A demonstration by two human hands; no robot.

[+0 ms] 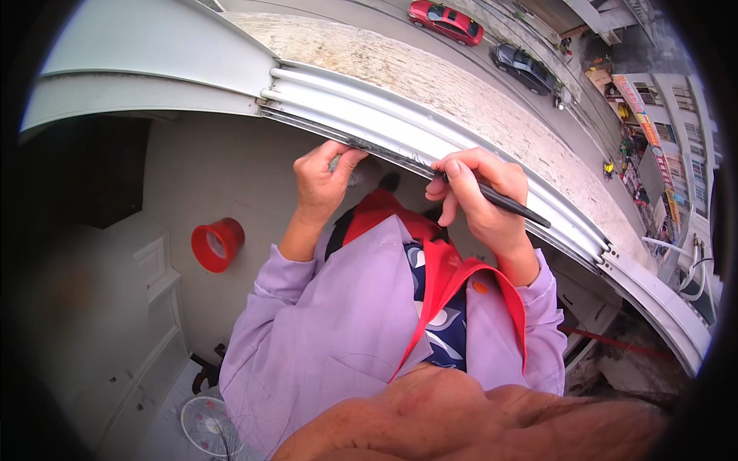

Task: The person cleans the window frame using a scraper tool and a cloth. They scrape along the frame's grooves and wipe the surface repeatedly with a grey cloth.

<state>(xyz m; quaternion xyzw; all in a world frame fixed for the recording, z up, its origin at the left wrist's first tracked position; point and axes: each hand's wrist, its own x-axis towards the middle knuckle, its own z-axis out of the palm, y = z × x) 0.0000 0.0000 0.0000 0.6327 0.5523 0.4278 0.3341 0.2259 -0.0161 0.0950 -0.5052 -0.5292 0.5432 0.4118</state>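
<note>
My right hand (490, 192) grips a slim tool with a black handle (513, 205). The handle slopes down to the right, and its working end meets the inner edge of a white sliding-window track (369, 107). What kind of tip it has is hard to make out. My left hand (319, 175) is closed in a pinch on a small grey-green wad (334, 163), mostly covered by the fingers, at the same inner edge. Between the two hands, a strip of dark grime (384, 152) lies along the narrow groove.
Outside the window runs a rough stone ledge (338, 46), with a street far below where a red car (446, 21) and a dark car (526, 67) stand. Indoors, a red bucket (218, 244) is on the floor at left. A clear round container (207, 425) sits at lower left.
</note>
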